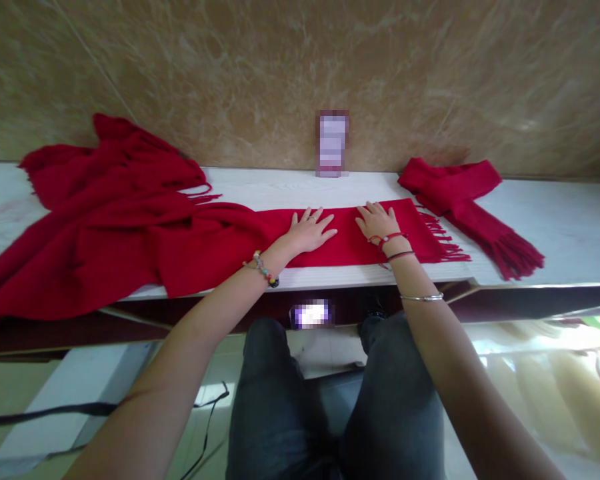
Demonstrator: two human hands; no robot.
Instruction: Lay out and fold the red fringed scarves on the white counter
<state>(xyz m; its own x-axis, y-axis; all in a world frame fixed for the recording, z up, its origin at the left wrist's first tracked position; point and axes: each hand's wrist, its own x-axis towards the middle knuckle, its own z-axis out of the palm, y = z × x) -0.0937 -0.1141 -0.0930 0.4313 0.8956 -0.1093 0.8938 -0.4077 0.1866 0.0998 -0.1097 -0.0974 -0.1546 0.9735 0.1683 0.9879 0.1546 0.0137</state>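
Below the near edge of the white tabletop (560, 227) sit the person's knees in dark trousers (280, 400), and both bare forearms reach up over that edge. On the tabletop just past its near edge a red fringed scarf (347, 247) lies flat along the middle, its fringe pointing toward the right end, and the left hand (313, 230) and right hand (377, 222) rest palm-down on it side by side, fingers stretched out and slightly spread, gripping nothing. Farther back, a rumpled heap of red scarves (115, 200) covers the left end, a folded red scarf (455, 190) lies toward the right, and a small blurred card (333, 143) stands at the far edge against the marbled wall (430, 67).
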